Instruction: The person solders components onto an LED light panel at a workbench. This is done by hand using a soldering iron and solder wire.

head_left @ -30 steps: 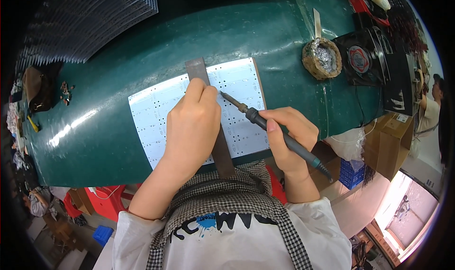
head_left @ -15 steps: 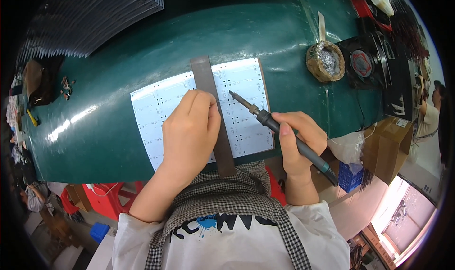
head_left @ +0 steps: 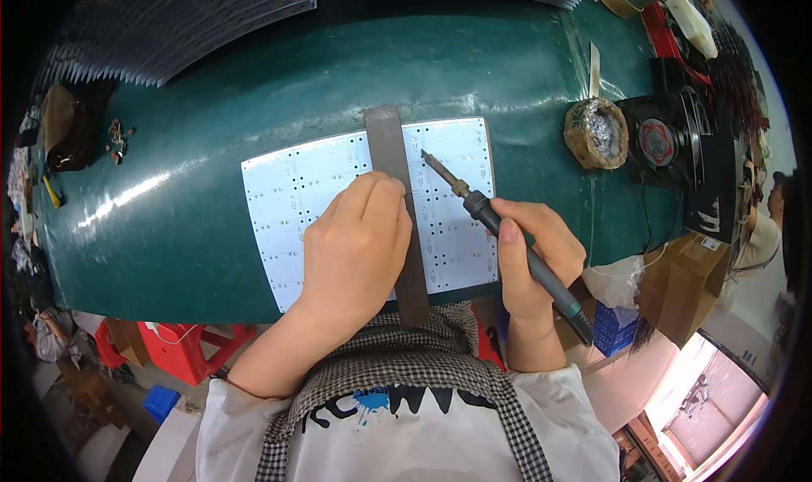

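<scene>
Head view, as I watch: the left hand (head_left: 355, 238) bunches its fingers, seemingly pinching a fine wire (head_left: 414, 193); the right hand (head_left: 554, 241) closes round a soldering iron (head_left: 483, 209). The white board (head_left: 461, 243) lies along the table's (head_left: 186, 254) near edge. I'd steady the brown strip (head_left: 385, 144), bring wire and tip together, dwell briefly. The board looks thin and glossy, the strip flat and matt, the iron slim, tapering to a dark tip.

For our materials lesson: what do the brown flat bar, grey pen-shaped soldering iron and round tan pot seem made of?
Brown flat bar: dull, even face; metal or wood, unclear.
Grey pen-shaped soldering iron: matt handle, probably plastic; brownish shaft, likely metal.
Round tan pot: rough wall, material unclear; silvery glints inside suggest metal.
</scene>
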